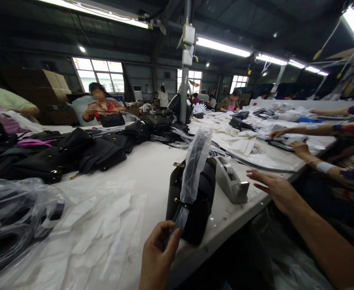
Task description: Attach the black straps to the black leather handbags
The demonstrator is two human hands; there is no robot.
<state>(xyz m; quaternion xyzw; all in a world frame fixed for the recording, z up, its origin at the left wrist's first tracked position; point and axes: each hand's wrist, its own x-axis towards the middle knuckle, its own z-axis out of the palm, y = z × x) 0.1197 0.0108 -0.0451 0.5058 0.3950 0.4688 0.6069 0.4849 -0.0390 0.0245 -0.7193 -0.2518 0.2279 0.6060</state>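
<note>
A black handbag stands upright near the table's front edge. A strap wrapped in a clear plastic sleeve rises from it. My left hand is closed, pinching the sleeve's lower end against the bag's side. My right hand hovers with fingers stretched out, apart from the bag, its fingertips close to a grey tape dispenser standing just right of the bag.
A pile of black handbags lies at the left, with clear plastic bags in front. White paper sheets cover the white table. A co-worker's arms work at the right. Other people sit across. A pole rises mid-table.
</note>
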